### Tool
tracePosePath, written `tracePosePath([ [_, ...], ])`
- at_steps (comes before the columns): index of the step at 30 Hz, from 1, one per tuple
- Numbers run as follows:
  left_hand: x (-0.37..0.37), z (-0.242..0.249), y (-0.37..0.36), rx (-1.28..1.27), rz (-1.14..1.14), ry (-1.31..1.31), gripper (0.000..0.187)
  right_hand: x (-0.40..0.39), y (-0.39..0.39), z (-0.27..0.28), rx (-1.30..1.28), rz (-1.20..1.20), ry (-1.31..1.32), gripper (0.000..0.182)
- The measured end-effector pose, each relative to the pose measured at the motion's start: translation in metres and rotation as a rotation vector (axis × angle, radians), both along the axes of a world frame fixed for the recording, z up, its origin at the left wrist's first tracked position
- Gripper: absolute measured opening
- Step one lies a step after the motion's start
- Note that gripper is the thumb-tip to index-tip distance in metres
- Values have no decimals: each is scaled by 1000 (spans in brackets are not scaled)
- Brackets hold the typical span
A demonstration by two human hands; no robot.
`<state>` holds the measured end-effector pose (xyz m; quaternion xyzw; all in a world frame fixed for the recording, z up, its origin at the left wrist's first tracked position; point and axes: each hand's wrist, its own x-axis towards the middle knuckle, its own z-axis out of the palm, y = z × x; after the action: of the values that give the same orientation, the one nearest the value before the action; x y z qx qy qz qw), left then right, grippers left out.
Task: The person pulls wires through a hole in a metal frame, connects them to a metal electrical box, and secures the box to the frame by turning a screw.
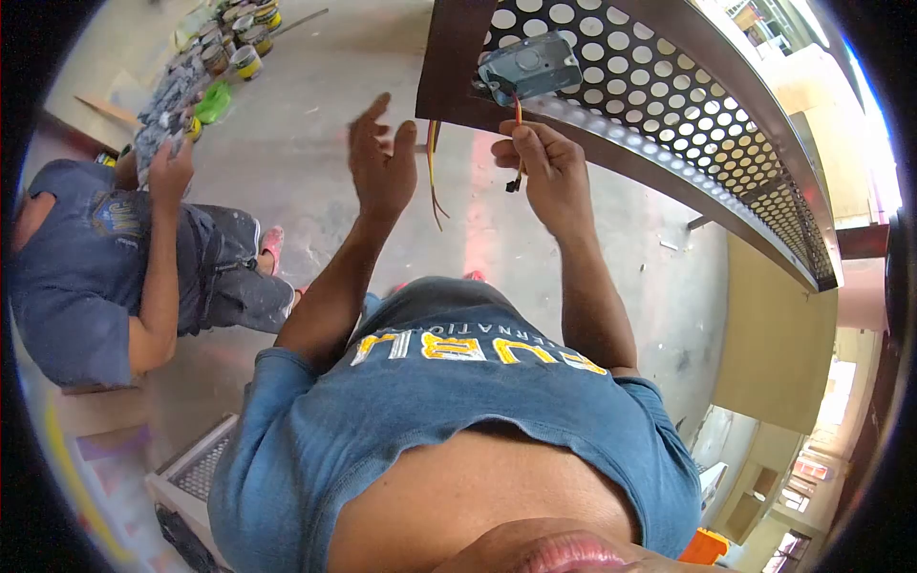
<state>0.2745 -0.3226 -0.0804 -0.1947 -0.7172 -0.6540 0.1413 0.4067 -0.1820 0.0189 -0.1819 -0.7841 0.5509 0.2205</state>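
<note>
The right hand [549, 172] is pinching an orange wire [517, 107] with closed fingers, just under the metal junction box [530, 65] on the perforated cable tray [669, 105], probably for feeding it into the box. The left hand [380, 162] is hovering with spread fingers, holding nothing, beside loose hanging wires [435, 181]. The shirt print [468, 349] is reading partly "UBL" (upside down). Another person [105, 258] is crouching at left.

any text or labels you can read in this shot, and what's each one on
"UBL": big yellow letters on the wearer's blue t-shirt, seen upside down; the word's start is hidden in a fold.
"ERNATION": small white letters beside it, cut off.
Co-worker's shirt print: too blurred to read.
Paint can labels: too small to read.
</note>
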Motion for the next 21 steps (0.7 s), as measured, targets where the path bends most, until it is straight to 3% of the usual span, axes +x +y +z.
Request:
tracePosePath([
  [1, 0, 15, -2, 1, -9, 4, 45, 4, 13, -3, 1, -9, 4, 33],
  [3, 4, 53, -8, -196, 48, 736, 56, 15, 39, -11, 572, -55, 87, 28],
  [5, 12, 81, 4, -323, -39, 813, 64, 18, 47, 11, 432, -211, 190, 26],
  [6, 14, 87, 10, -451, -120, 889, 71, 25, 44, 33, 762, -387, -19, 20],
  [7, 11, 89, 16, -453, -128, 903, 71, 18, 45, 32, 676, -441, 272, 19],
  [11, -3, 110, 39, -642, -226, 1020, 72, 19, 48, 47, 711, -367, 186, 26],
  [16, -4, 123, 47, -773, -359, 931, 61, 11, 64, 24, 625, -268, 156, 30],
  [20, -3, 133, 42, -804, -415, 815, 60, 11, 53, 28, 609, -294, 94, 26],
  [21, -3, 134, 41, -805, -411, 817, 60, 13, 46, 29, 758, -405, 172, 23],
])
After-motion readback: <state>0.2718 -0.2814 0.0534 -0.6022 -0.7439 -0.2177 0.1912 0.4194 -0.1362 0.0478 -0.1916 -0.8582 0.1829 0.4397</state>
